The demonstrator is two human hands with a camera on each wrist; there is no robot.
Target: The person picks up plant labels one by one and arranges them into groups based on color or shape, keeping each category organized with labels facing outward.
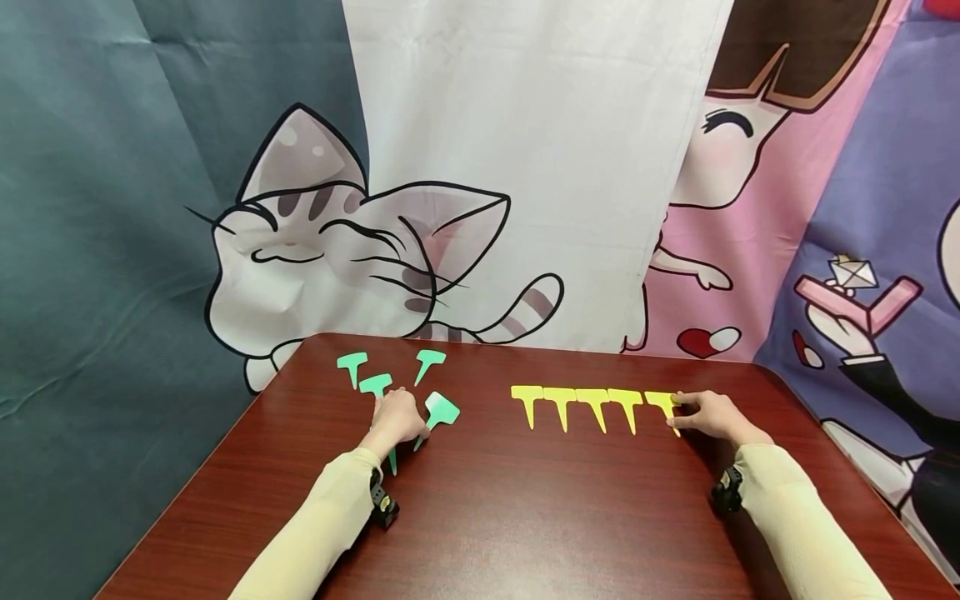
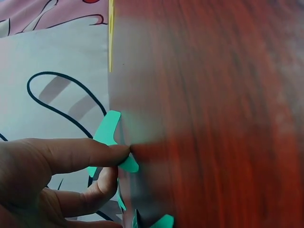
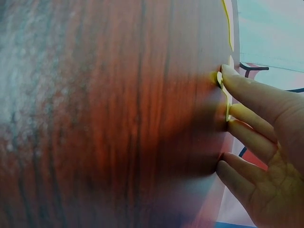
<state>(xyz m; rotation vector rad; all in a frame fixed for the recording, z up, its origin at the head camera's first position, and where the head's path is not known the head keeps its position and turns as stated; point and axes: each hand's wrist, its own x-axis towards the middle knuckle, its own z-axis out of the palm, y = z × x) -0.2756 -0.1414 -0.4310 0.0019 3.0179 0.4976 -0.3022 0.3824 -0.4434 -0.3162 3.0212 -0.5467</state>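
My left hand (image 1: pixel 397 416) is at the left of the table, pinching a green T-shaped plant label (image 1: pixel 441 408) between thumb and finger. In the left wrist view, that label's green head (image 2: pixel 108 127) shows past the thumb. Another green label (image 1: pixel 376 384) lies partly hidden behind this hand, and a green stem (image 1: pixel 392 462) pokes out below it. On the right, my right hand (image 1: pixel 716 415) holds a yellow T-shaped plant label (image 1: pixel 660 402) by its edges, at the right end of a row of several yellow labels (image 1: pixel 592 397). The right wrist view has the thumb and fingers against this yellow label (image 3: pixel 228 107).
Two more green labels, one at the far left (image 1: pixel 352 363) and one right of it (image 1: pixel 430 359), lie near the back of the dark red wooden table (image 1: pixel 525 517). A printed cartoon curtain (image 1: pixel 600 167) hangs right behind the table's back edge.
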